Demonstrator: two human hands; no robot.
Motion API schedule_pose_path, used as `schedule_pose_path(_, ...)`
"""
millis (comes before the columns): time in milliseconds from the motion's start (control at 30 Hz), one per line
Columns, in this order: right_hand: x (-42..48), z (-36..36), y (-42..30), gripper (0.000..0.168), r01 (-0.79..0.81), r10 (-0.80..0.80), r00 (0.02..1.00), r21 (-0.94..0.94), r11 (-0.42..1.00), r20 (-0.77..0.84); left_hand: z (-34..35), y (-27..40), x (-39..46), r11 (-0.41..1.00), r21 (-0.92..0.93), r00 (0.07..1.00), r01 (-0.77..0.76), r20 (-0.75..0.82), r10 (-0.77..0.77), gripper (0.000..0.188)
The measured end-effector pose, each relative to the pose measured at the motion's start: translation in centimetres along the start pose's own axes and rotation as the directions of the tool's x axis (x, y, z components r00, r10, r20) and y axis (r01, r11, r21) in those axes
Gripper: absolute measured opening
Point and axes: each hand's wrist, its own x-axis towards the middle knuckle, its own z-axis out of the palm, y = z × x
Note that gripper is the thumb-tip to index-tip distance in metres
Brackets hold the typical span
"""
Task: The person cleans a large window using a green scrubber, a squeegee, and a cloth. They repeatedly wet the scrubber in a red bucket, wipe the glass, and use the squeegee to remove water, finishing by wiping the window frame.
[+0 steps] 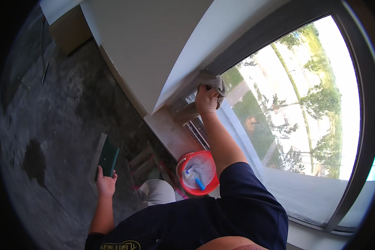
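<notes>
My right hand is shut on a grey cloth. It presses the cloth to the corner where the dark window frame meets the glass. Low on the left, my left hand grips a flat green tool with a pale strip along one long edge, perhaps a squeegee or scraper. Below my right forearm stands a red bucket holding cloudy, foamy water. A blue-handled tool with a white and blue head lies in that water.
A brownish pipe or roll is beside the window, next to a sill. Wooden steps or a stool stand near my knee. The grey concrete floor has dark wet patches. A cardboard-coloured box sits by the wall.
</notes>
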Motion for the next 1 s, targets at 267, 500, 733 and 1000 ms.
schedule_pose_path(267, -4.2, -3.1, 2.1, 0.021, 0.073, -0.182, 0.828, 0.219, 0.973, 0.530, 0.5, -7.3, 6.0, 1.000, 0.025, 0.955, 0.007, 0.295, -0.014, 0.037)
schedule_pose_path(500, -6.7, -17.1, 7.8, 0.029, 0.445, -0.448, 0.894, 0.097, 0.890, 0.008, 3.1, -14.4, 2.7, 0.993, 0.048, 0.897, 0.108, 0.427, -0.119, 0.037)
schedule_pose_path(733, -11.4, -28.5, 13.1, 0.026, 0.132, -0.092, 0.985, 0.287, 0.949, -0.148, 6.0, -18.8, -0.6, 0.973, 0.188, 0.855, 0.132, 0.476, -0.207, 0.036)
schedule_pose_path(1000, -30.4, -21.9, 15.0, 0.028, -0.245, 0.017, 0.833, 0.343, 0.907, 0.552, 6.8, -24.2, -3.5, 0.927, 0.373, 0.919, -0.021, 0.372, -0.129, 0.034)
